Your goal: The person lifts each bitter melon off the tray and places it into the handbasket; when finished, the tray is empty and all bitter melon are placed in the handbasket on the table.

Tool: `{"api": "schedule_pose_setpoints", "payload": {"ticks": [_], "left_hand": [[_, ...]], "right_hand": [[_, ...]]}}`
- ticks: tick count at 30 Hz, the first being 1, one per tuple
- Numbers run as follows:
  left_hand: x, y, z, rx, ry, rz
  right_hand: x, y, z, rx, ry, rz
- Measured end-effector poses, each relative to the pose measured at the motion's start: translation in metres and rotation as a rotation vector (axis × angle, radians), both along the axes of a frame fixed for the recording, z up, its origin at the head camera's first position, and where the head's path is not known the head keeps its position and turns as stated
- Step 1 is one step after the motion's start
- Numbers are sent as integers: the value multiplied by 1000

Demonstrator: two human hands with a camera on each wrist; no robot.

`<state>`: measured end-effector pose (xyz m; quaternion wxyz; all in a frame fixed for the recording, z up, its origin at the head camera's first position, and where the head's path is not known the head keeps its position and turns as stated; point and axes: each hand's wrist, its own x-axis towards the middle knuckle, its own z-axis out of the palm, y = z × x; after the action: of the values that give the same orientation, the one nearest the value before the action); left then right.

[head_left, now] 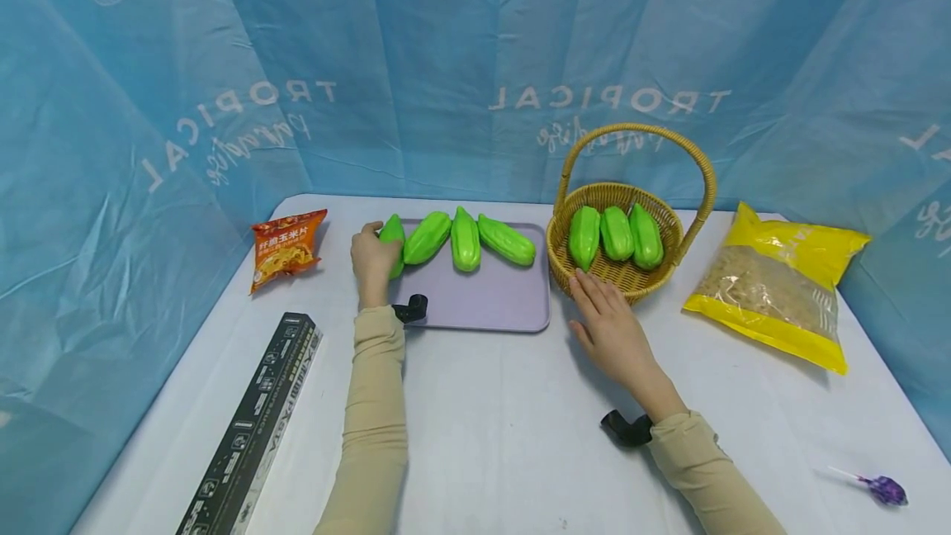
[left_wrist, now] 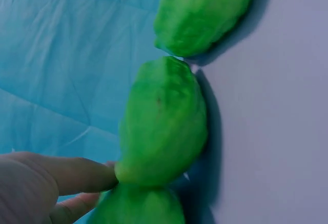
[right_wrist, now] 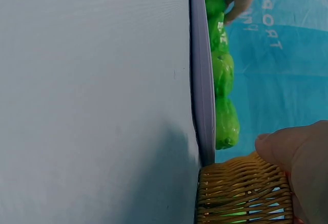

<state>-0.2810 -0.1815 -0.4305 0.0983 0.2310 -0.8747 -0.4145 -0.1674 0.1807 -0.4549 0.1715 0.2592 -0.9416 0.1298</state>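
Four green gourds lie in a row along the far side of a lilac tray (head_left: 483, 300). My left hand (head_left: 374, 258) grips the leftmost gourd (head_left: 394, 239) at the tray's left edge. In the left wrist view its fingers (left_wrist: 66, 175) touch that gourd (left_wrist: 141, 207), with the second gourd (left_wrist: 164, 126) right beside it. A wicker basket (head_left: 631, 281) with a hoop handle holds three more gourds (head_left: 617, 234). My right hand (head_left: 605, 324) lies flat on the table and holds nothing, its fingertips at the basket's front wall (right_wrist: 241, 193).
An orange snack bag (head_left: 286, 248) lies left of the tray, with a long black box (head_left: 253, 428) at the front left. A yellow bag (head_left: 780, 283) sits right of the basket and a purple lollipop (head_left: 880, 488) at the front right. Blue sheeting walls the table.
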Motion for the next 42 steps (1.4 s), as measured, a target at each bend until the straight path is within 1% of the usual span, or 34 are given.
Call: {"api": "schedule_pose_setpoints", "payload": {"ticks": [3, 7, 10, 14, 17, 20, 22, 25, 28, 30, 34, 37, 42], "left_hand": [[2, 1, -2, 4, -11, 0], [4, 1, -3, 13, -3, 7], [6, 2, -6, 51, 33, 30], [9, 4, -6, 97, 102, 76], [11, 6, -3, 110, 145, 98], [12, 8, 2, 137, 179, 102], [13, 10, 5, 177, 201, 86], [15, 15, 15, 308, 217, 26], [18, 20, 26, 446, 202, -28], [18, 24, 31, 505, 194, -47], [18, 32, 38, 550, 190, -66], [16, 39, 42, 565, 187, -85], [15, 50, 46, 599, 189, -121]], "right_hand": [[0, 0, 0, 5, 2, 1], [-1, 0, 1, 11, -4, -3], [0, 0, 1, 12, -14, -5], [1, 0, 1, 13, -13, -4], [1, 0, 1, 13, -7, -4], [1, 0, 1, 12, -2, 0], [1, 0, 1, 13, -5, 0], [1, 0, 1, 12, -1, 1], [1, 0, 0, 1, 14, 5], [0, 0, 0, -5, 28, 8], [0, 0, -1, -6, 27, 8], [0, 1, 0, 3, 18, 4], [0, 0, 0, 3, 23, 7]]}}
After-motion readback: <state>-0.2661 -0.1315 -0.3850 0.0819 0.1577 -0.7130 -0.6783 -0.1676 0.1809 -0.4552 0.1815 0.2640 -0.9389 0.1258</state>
